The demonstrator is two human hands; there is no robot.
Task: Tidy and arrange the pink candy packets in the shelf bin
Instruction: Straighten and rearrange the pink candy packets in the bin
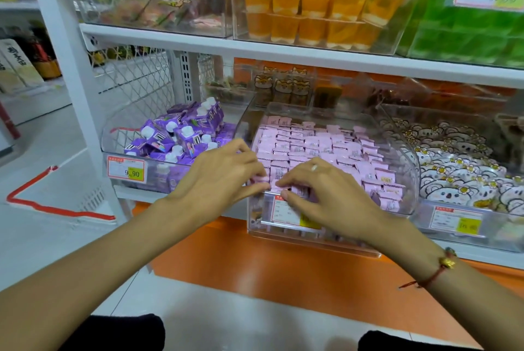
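Pink candy packets (314, 146) fill the clear shelf bin (408, 152) in rows, stacked to its front lip. Both hands meet at that front edge: the left hand (218, 177) pinches a packet at the bin's near left corner, and the right hand (326, 192), wearing a ring, curls its fingers onto packets just beside it, above the price label (286, 213).

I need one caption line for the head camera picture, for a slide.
Left hand and right hand pinch small pink candy packets at the front rim of a clear plastic shelf bin.
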